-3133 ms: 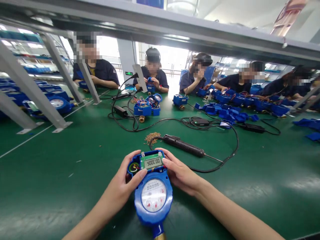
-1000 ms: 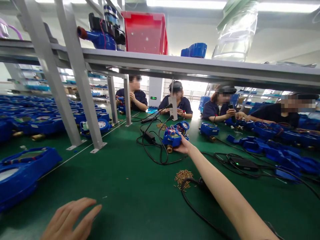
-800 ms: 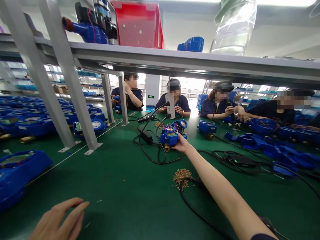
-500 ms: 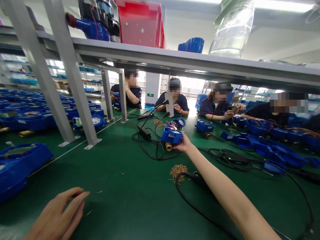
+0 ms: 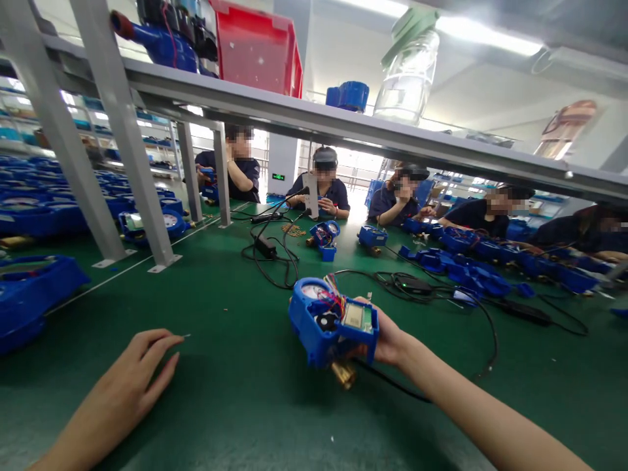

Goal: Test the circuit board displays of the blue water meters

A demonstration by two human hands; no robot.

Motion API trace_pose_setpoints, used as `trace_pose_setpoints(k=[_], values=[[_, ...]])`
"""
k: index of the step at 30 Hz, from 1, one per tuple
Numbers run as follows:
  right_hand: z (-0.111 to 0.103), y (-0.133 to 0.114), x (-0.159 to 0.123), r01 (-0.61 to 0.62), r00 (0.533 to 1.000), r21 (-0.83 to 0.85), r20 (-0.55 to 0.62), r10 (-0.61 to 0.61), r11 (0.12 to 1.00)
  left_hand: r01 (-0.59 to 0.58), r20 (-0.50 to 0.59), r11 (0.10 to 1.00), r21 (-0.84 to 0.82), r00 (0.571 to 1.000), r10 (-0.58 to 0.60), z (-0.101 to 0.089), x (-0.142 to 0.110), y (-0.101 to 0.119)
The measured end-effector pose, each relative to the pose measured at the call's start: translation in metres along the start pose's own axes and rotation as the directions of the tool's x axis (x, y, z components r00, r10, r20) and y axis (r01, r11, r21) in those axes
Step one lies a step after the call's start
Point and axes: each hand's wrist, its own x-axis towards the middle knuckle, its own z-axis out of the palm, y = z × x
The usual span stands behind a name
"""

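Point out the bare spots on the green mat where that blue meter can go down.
Bare mat lies between the left hand and the blue meter held in the right hand, and ahead toward the grey post foot. Crowded: black cables beyond, blue parts to the right, meters at far left.

The green desk [image 5: 235, 392] carries blue meters [image 5: 34, 288] at the left edge, black cables [image 5: 275, 261] mid-frame — more blue parts [image 5: 471, 275] at right.
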Motion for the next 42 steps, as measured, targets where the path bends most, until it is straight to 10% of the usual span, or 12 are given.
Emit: trace_pose_setpoints(k=[5,11,22,28,36,42], values=[[0.015,0.065,-0.009,-0.131,0.989,-0.034,0.063,0.133,0.991,0.171,0.151,0.954,-0.246,0.979,-0.137,0.019,0.000,0.057],[0.033,0.067,0.005,-0.156,0.976,-0.226,0.115,0.186,0.961,0.219,0.430,0.828,-0.516,0.902,0.030,0.046,0.000,0.130],[0.013,0.077,-0.080,0.335,0.930,-0.396,-0.005,-0.367,0.855,0.260,0.321,0.767,-0.587,0.944,-0.075,0.050,-0.035,0.143],[0.039,0.116,-0.104,0.530,0.814,-0.594,0.155,-0.560,0.606,0.217,0.136,0.796,-0.564,0.976,-0.169,0.053,-0.059,0.158],[0.061,0.091,-0.084,0.529,0.758,-0.739,0.192,-0.623,0.417,0.191,-0.036,0.838,-0.511,0.969,-0.243,0.056,-0.091,0.180],[0.066,0.062,-0.101,0.459,0.565,-0.870,0.442,-0.697,-0.180,0.179,-0.128,0.845,-0.504,0.952,-0.277,0.065,-0.100,0.189]])
